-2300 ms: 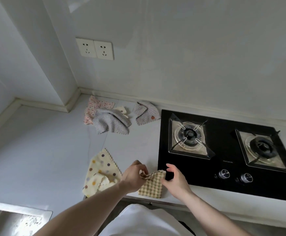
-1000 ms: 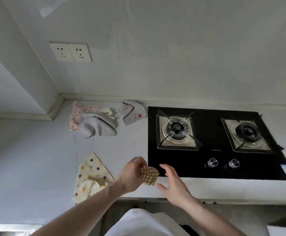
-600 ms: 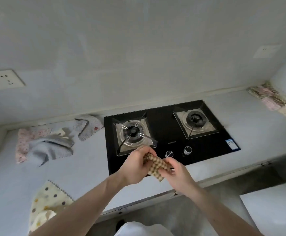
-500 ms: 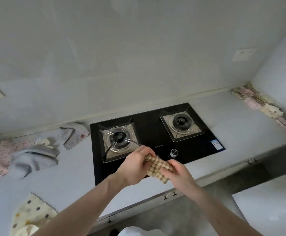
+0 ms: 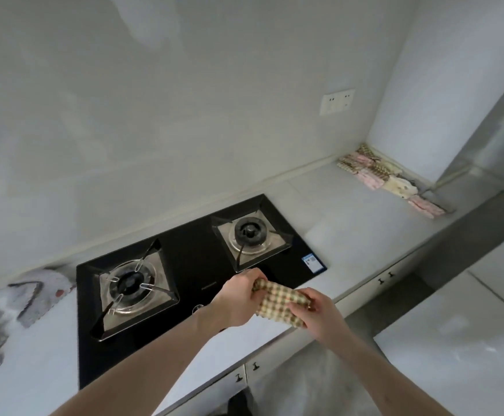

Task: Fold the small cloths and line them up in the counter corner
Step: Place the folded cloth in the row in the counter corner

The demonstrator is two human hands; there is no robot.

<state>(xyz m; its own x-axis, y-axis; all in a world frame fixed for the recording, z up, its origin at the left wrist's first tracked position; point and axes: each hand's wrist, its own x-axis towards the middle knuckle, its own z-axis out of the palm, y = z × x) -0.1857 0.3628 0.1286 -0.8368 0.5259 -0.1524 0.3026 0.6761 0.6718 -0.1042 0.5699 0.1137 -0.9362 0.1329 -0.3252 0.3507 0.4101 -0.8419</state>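
A big white wall (image 5: 184, 115) stands behind a long pale desk (image 5: 349, 211). A black stove (image 5: 190, 265) with two burners is set into the desk. A wall socket (image 5: 337, 101) sits high up on the right side of the wall.

In the far right corner of the desk, a row of folded cloths (image 5: 388, 180) lies along the side wall. They touch each other, end to end. Some are pink, some are checked, and one is cream.

At the left edge, loose cloths (image 5: 35, 292) lie crumpled on the desk, just beside the stove. They look blurry.

Both arms reach out over the front of the stove. The left hand (image 5: 235, 301) and the right hand (image 5: 316, 313) hold one small checked cloth (image 5: 279, 303) between them, up in the air above the front edge of the desk. The left fingers curl round the cloth's left end and bunch it. The right fingers (image 5: 303, 297) curl over its right end, and the cloth's lower edge hangs down under that hand. The cloth stretches across the small gap between the two hands. It is tan and cream, and folded small.
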